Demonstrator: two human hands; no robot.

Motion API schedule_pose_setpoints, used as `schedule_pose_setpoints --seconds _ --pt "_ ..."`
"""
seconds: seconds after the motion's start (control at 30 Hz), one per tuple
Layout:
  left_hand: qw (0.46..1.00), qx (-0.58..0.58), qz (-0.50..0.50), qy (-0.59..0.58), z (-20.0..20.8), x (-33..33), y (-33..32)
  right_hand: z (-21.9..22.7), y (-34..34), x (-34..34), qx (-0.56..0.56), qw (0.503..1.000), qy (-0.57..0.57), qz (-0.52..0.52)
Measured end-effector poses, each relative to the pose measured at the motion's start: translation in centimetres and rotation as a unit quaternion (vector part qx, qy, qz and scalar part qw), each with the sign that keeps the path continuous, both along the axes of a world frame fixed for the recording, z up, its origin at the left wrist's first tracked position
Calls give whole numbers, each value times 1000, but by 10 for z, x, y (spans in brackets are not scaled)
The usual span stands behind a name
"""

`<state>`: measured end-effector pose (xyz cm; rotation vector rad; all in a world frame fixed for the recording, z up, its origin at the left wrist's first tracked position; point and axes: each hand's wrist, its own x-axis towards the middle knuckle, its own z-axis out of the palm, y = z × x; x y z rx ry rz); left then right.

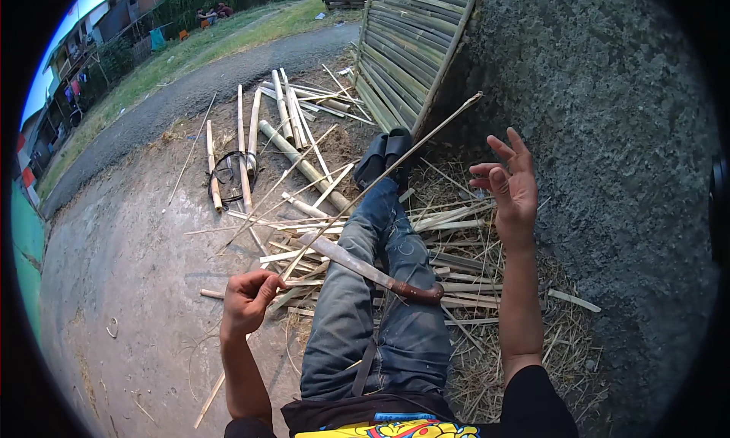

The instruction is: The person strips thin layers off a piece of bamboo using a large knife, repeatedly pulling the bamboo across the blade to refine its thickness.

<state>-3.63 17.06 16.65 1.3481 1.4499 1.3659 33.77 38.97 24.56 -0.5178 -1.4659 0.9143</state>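
My left hand (pixel 249 301) is closed round the lower end of a long, thin bamboo strip (pixel 372 185), which slants up and to the right across my legs. Raised in front of the rough wall, my right hand (pixel 514 191) is open, its fingers apart and nothing in it. The strip's far tip ends a little to the left of those fingers, not touching them. Across my thighs rests a machete (pixel 346 260) with a pale blade and a curved brown wooden handle (pixel 416 291).
Split bamboo pieces (pixel 464 217) lie on both sides of my legs. Bamboo poles (pixel 304 164) and a black coil (pixel 219 178) are beyond, to the left. A bamboo slat panel (pixel 407 46) leans by the rough wall (pixel 616 134). Far off, people (pixel 222 11) sit near the grass.
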Motion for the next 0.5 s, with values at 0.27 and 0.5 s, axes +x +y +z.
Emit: schedule_pose_setpoints --seconds 0.27,0.5 --pt "989 -78 -114 -46 -16 12 -2 26 1 -1 -14 996 71 60" --pt "992 -26 -119 32 -12 38 16 25 -7 -14 32 995 54 77"
